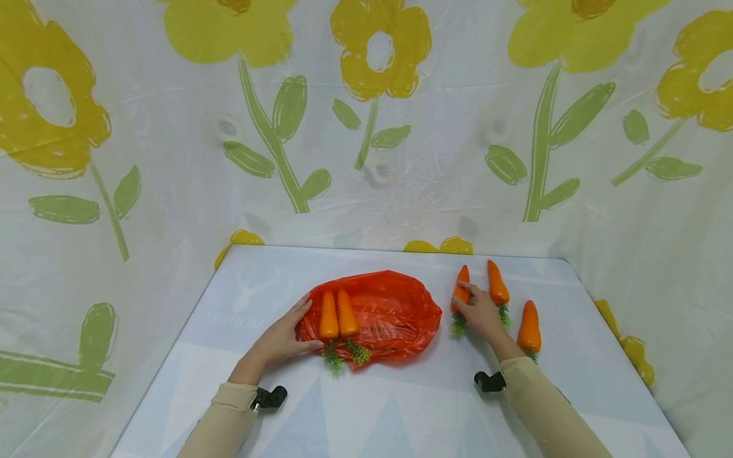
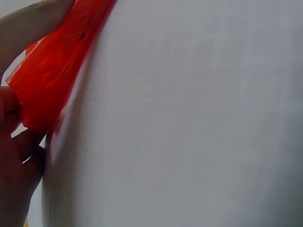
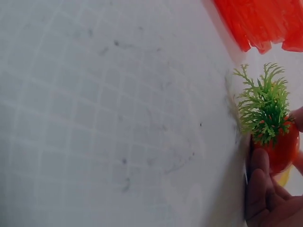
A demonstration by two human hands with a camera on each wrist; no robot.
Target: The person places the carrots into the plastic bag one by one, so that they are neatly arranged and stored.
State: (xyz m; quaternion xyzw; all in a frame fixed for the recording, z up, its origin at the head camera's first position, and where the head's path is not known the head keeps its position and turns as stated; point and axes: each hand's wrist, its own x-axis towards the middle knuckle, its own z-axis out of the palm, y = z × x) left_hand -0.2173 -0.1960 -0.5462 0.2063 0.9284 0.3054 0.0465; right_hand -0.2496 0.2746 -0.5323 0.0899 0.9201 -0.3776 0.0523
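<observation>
An orange-red plastic bag (image 1: 401,312) lies spread out on the table, its mouth towards me. Two toy carrots, one (image 1: 329,318) beside the other (image 1: 347,318), lie on its left part with their green tops over the near edge. My left hand (image 1: 277,337) holds the bag's left edge, thumb and fingers on either side of the plastic (image 2: 47,80). To the right of the bag, my right hand (image 1: 482,316) grips a third carrot (image 1: 463,275) around its body. That carrot's leafy top (image 3: 265,109) points towards me in the right wrist view.
Two more carrots lie right of my right hand, one farther back (image 1: 497,283) and one nearer (image 1: 529,327). The pale table (image 1: 378,407) meets a flower-printed curtain (image 1: 435,165) at the back and sides.
</observation>
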